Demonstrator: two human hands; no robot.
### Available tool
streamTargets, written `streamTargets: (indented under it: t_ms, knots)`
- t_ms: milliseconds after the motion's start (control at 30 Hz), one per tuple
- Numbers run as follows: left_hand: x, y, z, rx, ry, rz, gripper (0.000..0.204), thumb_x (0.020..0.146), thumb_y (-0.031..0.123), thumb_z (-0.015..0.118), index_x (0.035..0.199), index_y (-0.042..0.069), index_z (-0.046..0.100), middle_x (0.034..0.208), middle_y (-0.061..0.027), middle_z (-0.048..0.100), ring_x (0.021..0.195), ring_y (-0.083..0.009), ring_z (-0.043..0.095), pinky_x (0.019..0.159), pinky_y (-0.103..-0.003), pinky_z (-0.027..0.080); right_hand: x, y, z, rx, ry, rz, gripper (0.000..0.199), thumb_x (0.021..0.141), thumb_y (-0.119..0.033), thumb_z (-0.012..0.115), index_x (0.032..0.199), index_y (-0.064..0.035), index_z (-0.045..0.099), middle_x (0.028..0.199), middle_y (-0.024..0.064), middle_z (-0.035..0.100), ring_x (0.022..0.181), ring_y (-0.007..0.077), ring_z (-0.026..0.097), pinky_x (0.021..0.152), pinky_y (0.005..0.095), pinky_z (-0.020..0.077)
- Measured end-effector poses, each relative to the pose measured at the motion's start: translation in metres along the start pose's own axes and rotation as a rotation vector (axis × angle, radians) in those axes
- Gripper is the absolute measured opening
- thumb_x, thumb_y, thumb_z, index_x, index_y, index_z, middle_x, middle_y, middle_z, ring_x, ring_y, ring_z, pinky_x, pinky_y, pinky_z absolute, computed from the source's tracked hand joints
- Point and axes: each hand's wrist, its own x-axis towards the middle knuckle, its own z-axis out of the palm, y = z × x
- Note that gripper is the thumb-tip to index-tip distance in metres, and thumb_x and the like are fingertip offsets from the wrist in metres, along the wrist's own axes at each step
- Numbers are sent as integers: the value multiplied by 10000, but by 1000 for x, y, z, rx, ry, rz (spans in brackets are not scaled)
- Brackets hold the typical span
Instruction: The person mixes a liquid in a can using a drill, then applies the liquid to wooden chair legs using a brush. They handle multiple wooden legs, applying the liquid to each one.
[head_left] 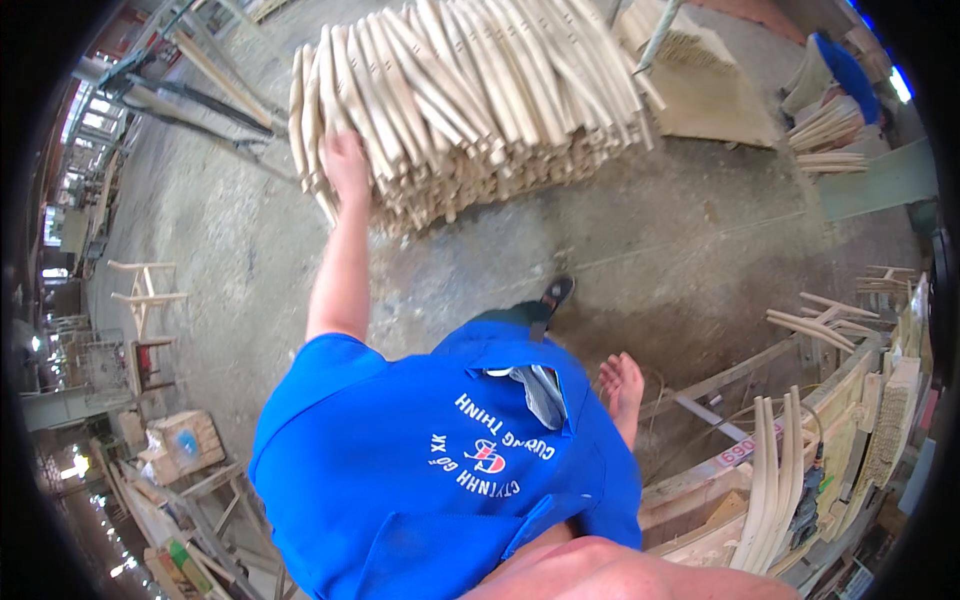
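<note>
A large stack of pale, gently curved wooden pieces (480, 75) lies ahead of me, their near ends forming an uneven front. My left arm is stretched out to the stack's near left corner. There my left hand (347, 165) has its fingers curled over a curved wooden piece, which the hand partly covers. Down by my right side, my right hand (622, 382) hangs empty with its fingers loosely apart. It is nearest to the wooden bench at the right.
On the right is a wooden bench (690, 492) with several curved pieces (768, 480). A flat board (715, 100) lies beyond the stack's right end. Metal framing (190, 105) stands at far left, above a small wooden frame (145, 297). A wooden box (185, 440) sits lower left.
</note>
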Motion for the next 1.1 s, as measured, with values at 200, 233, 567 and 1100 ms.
streamTargets:
  t_ms: [200, 233, 567, 1100]
  knots:
    - [157, -5, -122, 573, 643, 90, 685, 706, 427, 712, 1137, -55, 485, 1121, -242, 512, 1090, -358, 455, 918, -445, 371, 5, 15, 43, -235, -44, 57, 320, 901, -234, 578, 1165, -66, 512, 1012, 69, 620, 797, 179, 640, 631, 274, 505]
    - [174, -4, -130, 659, 597, 42, 708, 686, 455, 725, 1129, -53, 508, 1126, -242, 529, 1090, -357, 475, 914, -448, 377, 4, 16, 49, -296, -46, 73, 320, 899, -234, 580, 1163, -66, 514, 1005, 65, 622, 791, 174, 640, 625, 269, 502]
    - [252, -22, -136, 234, 818, 85, 250, 733, 230, 651, 806, -7, 617, 762, -142, 653, 723, -294, 638, 674, -394, 482, 23, 17, 100, -558, 10, 57, 341, 894, -250, 583, 1170, -57, 531, 994, 51, 637, 764, 136, 636, 602, 231, 484]
    - [256, -18, -130, 153, 740, 180, 329, 721, 282, 697, 874, 0, 621, 807, -158, 660, 764, -314, 630, 710, -393, 474, 64, -24, 236, -866, -358, -120, 346, 888, -265, 579, 1152, -43, 550, 964, 48, 638, 776, 134, 632, 627, 250, 482]
